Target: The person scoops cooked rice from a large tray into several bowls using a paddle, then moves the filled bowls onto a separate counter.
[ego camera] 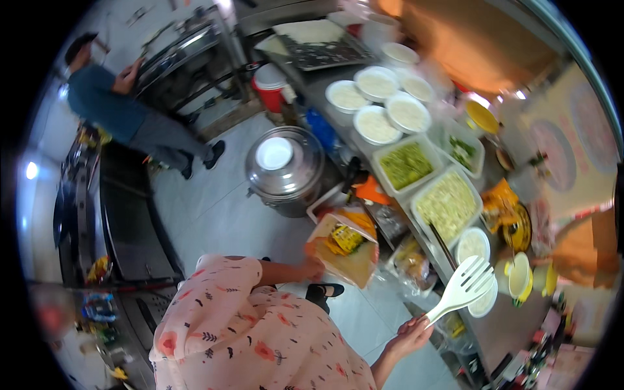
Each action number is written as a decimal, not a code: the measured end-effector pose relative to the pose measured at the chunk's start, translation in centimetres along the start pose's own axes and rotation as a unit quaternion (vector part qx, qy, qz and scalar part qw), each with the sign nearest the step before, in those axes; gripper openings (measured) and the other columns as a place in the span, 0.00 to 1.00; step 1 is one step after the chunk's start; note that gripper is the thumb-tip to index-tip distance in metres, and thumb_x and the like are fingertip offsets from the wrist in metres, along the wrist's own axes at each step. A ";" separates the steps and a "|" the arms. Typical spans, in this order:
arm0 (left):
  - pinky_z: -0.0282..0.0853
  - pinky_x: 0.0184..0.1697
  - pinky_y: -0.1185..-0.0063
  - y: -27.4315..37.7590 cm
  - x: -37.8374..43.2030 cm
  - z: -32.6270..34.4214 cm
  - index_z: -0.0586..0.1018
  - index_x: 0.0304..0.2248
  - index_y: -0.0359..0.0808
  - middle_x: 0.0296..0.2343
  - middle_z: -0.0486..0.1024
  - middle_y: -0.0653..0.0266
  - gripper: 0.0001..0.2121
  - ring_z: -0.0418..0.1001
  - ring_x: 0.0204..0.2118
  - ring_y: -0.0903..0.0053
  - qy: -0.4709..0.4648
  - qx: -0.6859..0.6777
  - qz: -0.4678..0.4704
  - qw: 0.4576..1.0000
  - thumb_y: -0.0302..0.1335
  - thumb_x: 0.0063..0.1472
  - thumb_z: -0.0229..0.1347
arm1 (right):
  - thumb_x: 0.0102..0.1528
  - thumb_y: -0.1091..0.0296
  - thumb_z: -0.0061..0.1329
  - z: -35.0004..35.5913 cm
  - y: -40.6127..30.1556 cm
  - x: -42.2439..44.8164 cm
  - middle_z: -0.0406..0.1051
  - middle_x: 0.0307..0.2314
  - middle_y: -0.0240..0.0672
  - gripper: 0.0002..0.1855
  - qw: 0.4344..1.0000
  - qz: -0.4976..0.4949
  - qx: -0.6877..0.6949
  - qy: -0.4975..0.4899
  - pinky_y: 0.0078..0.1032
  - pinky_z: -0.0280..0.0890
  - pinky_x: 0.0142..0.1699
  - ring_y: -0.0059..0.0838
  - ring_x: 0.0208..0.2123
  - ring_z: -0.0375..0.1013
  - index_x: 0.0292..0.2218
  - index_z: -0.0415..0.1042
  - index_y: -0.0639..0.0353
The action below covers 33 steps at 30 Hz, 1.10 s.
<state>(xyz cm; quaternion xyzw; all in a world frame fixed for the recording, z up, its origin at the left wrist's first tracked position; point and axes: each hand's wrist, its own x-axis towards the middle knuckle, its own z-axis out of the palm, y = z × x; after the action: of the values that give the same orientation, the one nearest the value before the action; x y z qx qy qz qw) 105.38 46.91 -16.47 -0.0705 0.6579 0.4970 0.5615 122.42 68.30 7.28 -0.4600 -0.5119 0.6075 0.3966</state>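
Note:
My right hand [409, 337] grips the handle of a white slotted plastic spoon [463, 287], its head up over the counter's edge. My left hand [310, 269], somewhat blurred, is at the near side of an open plastic bag [341, 261] with yellow packets [347, 239] inside; it appears to hold the bag's rim. Round white bowls of pale food [378, 84] are grouped on the metal counter. Nearer stand a tub of chopped greens [407, 165] and a tub of pale chopped vegetable [446, 204], with chopsticks [442, 246] leaning in it. The spoon's head partly covers another white bowl [483, 300].
A large lidded metal pot [287, 170] with a white bowl on its lid stands left of the counter. A red bucket [269, 92] is behind it. Another person [109, 97] stands at the upper left. A dark metal unit [129, 195] runs along the left side.

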 end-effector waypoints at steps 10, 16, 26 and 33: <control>0.72 0.29 0.75 -9.4 -4.3 -22.1 0.72 0.30 0.35 0.23 0.72 0.59 0.08 0.72 0.24 0.73 0.168 -0.383 0.146 0.897 0.30 0.53 0.53 | 0.57 0.64 0.41 20.1 3.6 -14.8 0.56 0.16 0.21 0.07 0.978 -0.021 -0.036 -0.205 0.09 0.45 0.16 0.07 0.15 0.51 0.33 0.63 0.57; 0.72 0.27 0.75 -6.5 -6.4 -31.9 0.72 0.31 0.33 0.22 0.72 0.59 0.08 0.71 0.22 0.72 0.222 -0.422 0.095 0.874 0.28 0.54 0.52 | 0.57 0.66 0.41 26.5 7.5 -24.7 0.56 0.17 0.22 0.09 0.944 0.102 -0.037 -0.312 0.10 0.46 0.17 0.09 0.15 0.51 0.38 0.64 0.61; 0.72 0.30 0.73 1.8 5.7 -40.7 0.73 0.32 0.33 0.26 0.72 0.57 0.09 0.73 0.26 0.69 0.274 -0.359 0.089 0.888 0.30 0.55 0.51 | 0.55 0.68 0.43 34.3 11.1 -21.9 0.55 0.15 0.22 0.07 0.921 0.160 -0.141 -0.325 0.13 0.48 0.18 0.11 0.14 0.53 0.32 0.60 0.60; 0.67 0.37 0.70 1.6 17.7 -46.8 0.75 0.32 0.32 0.32 0.71 0.53 0.13 0.69 0.36 0.63 0.306 0.523 0.182 0.775 0.34 0.55 0.49 | 0.55 0.65 0.41 39.4 16.1 -17.1 0.55 0.14 0.24 0.09 0.904 0.215 -0.175 -0.325 0.13 0.45 0.15 0.12 0.11 0.51 0.31 0.61 0.62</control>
<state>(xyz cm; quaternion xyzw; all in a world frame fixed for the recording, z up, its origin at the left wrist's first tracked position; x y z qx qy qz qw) 66.70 21.64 -35.71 0.2064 0.9541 0.1215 0.1800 88.69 39.23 -3.91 -0.3981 -0.5992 0.6943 -0.0187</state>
